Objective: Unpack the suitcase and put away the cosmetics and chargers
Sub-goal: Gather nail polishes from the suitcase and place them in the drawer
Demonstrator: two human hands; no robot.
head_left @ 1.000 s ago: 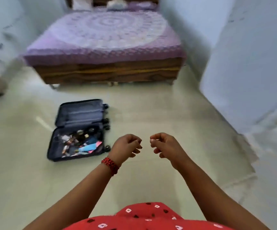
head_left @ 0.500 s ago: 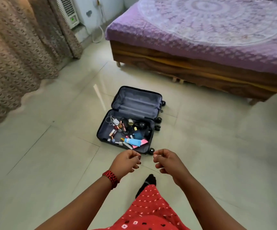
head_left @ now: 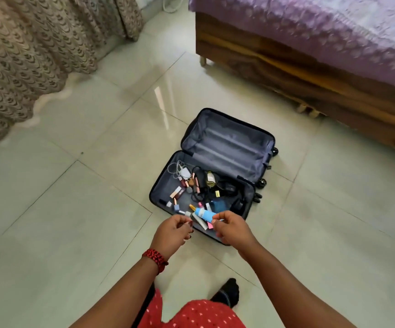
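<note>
A dark suitcase [head_left: 227, 147] lies open on the tiled floor, its lid flat toward the bed. Its near half holds several small cosmetics, a light blue tube [head_left: 204, 214], a white charger [head_left: 184, 172] with coiled cable and black cables. My left hand [head_left: 174, 233], with a red bead bracelet at the wrist, and my right hand [head_left: 233, 230] are held out in front of me above the suitcase's near edge. Both have curled fingers, thumb against forefinger, and hold nothing. My right hand hides part of the tube's end.
A wooden bed [head_left: 310, 67] with a purple cover stands at the back right. A patterned curtain [head_left: 26, 55] hangs at the left down to the floor. My foot in a black sock [head_left: 227, 294] is on the tiles below my hands.
I have walked closer and looked down, so the suitcase has grown larger and now sits just beyond my hands. Both hands keep the same curled pose.
</note>
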